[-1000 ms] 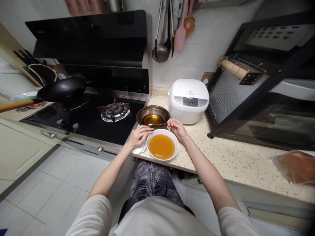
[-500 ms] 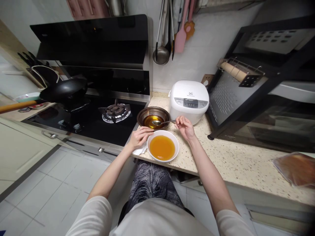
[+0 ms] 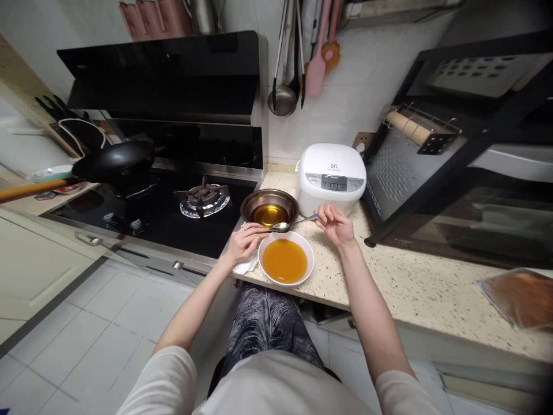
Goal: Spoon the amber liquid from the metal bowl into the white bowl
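Observation:
My right hand (image 3: pixel 336 225) pinches the end of a metal spoon's handle. The spoon (image 3: pixel 282 227) lies level, its bowl over the gap where a metal bowl and a white bowl meet. Orange-brown liquid fills much of the white bowl (image 3: pixel 311 259) at the counter's front edge. Behind it stands the metal bowl (image 3: pixel 281 199), with clear golden liquid in its bottom. My left hand (image 3: pixel 246 241) has its fingers closed together at the metal bowl's near rim, beside the white bowl; its thumb is mostly hidden. A white cloth or tissue (image 3: pixel 246 266) lies under that hand.
A white rice cooker (image 3: pixel 332 176) stands behind my right hand. To the left is a gas hob (image 3: pixel 203 199) with a black wok (image 3: pixel 116 158). Utensils (image 3: pixel 285 99) hang on the wall. A black rack (image 3: pixel 401 190) and a bagged brown item (image 3: pixel 522 297) are at right.
My right hand has moved slightly right and nearer to me. With it, the spoon's bowl has come from over the metal bowl to the white bowl's far rim. My left hand stays put.

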Action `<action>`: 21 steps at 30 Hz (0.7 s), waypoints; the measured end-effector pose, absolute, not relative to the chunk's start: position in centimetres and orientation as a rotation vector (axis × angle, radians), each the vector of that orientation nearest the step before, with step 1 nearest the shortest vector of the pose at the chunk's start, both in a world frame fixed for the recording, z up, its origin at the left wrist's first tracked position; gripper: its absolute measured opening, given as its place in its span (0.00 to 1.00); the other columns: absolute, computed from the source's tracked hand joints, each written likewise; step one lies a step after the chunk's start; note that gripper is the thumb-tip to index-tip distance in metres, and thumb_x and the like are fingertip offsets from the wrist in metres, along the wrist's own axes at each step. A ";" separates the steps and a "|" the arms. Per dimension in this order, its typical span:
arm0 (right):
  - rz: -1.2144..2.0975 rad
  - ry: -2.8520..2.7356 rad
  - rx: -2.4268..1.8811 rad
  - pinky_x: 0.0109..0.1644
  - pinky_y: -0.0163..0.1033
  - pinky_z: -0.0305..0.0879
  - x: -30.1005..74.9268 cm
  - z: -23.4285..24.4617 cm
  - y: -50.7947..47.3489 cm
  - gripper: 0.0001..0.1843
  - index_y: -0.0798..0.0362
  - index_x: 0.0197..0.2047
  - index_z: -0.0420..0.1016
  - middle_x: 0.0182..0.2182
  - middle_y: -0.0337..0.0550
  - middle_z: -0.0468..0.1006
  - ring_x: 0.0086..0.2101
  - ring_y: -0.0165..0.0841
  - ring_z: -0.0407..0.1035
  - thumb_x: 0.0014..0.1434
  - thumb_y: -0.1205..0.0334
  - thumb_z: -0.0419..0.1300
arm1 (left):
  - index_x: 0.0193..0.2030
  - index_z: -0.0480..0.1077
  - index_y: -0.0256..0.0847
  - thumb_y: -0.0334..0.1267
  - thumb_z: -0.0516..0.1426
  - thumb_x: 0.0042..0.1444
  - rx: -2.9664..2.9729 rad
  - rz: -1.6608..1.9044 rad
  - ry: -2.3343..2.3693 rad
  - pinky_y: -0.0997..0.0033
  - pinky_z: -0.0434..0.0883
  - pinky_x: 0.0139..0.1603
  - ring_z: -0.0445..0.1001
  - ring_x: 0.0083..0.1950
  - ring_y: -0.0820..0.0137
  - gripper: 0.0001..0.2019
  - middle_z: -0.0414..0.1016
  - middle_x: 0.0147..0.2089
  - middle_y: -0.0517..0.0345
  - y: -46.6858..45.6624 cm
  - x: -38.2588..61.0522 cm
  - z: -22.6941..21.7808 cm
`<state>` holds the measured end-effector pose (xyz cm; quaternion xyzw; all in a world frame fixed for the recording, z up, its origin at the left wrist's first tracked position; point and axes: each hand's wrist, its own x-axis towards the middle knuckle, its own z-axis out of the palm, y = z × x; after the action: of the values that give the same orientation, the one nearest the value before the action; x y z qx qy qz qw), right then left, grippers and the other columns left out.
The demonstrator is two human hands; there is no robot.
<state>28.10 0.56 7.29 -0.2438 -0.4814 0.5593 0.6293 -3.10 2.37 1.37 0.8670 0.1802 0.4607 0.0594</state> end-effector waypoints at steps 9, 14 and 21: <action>1.471 -1.249 -0.496 0.24 0.37 0.45 28.8 7.4 0.1 0.25 0.50 0.19 0.62 0.20 0.39 0.55 0.24 0.33 0.49 0.59 0.48 0.64 | 0.54 0.78 0.44 0.37 0.46 0.72 2.548 1.416 0.853 0.51 0.73 0.63 0.72 0.63 0.61 0.18 0.81 0.55 0.53 3.5 -3.7 2.0; 1.503 -1.282 -0.463 0.24 0.37 0.46 28.7 7.6 -0.1 0.25 0.50 0.18 0.62 0.19 0.38 0.55 0.23 0.32 0.49 0.59 0.48 0.64 | 0.51 0.79 0.44 0.40 0.47 0.72 2.470 1.428 1.154 0.51 0.70 0.66 0.72 0.63 0.61 0.18 0.80 0.55 0.54 4.7 -3.8 2.1; 1.506 -1.305 -0.431 0.24 0.36 0.47 29.0 7.5 -0.2 0.24 0.51 0.19 0.64 0.20 0.38 0.56 0.23 0.31 0.49 0.60 0.48 0.64 | 0.51 0.78 0.42 0.41 0.49 0.71 2.401 1.400 1.255 0.47 0.66 0.71 0.66 0.70 0.58 0.17 0.77 0.60 0.51 6.6 -4.0 2.1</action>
<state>28.97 -0.20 7.53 -0.1802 -0.5454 0.6290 0.5239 -3.96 6.56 2.05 0.7865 0.4110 0.4586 0.0458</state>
